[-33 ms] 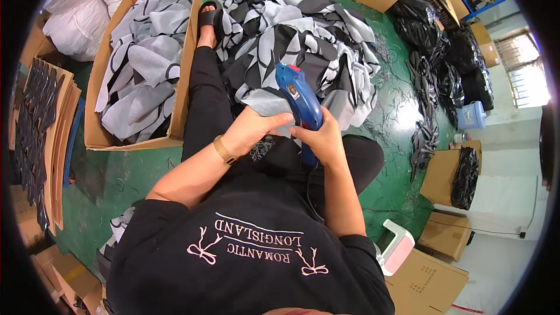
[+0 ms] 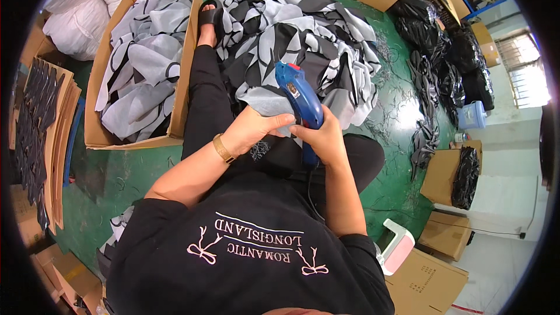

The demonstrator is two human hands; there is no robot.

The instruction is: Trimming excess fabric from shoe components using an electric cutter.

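Note:
My right hand (image 2: 324, 140) is wrapped round a blue corded power hand tool (image 2: 302, 100) with a red switch and a thin tip, which points away from me. My left hand (image 2: 256, 131) is closed at the near edge of a grey fabric piece (image 2: 265, 101), its thumb reaching toward the tool's body and its fingertips mostly hidden. Beyond both hands, between my legs, lies a large heap of grey and black fabric pieces (image 2: 344, 29). The cord (image 2: 311, 192) runs from the tool's back end down beside my shirt.
On the left stands a cardboard box (image 2: 96, 122) filled with similar fabric pieces, near white sacks (image 2: 76, 35). Dark scraps (image 2: 426, 128) and thread litter the green floor at right. Black plastic bags (image 2: 417, 20), a blue bucket (image 2: 471, 115) and cartons (image 2: 443, 236) line the right side.

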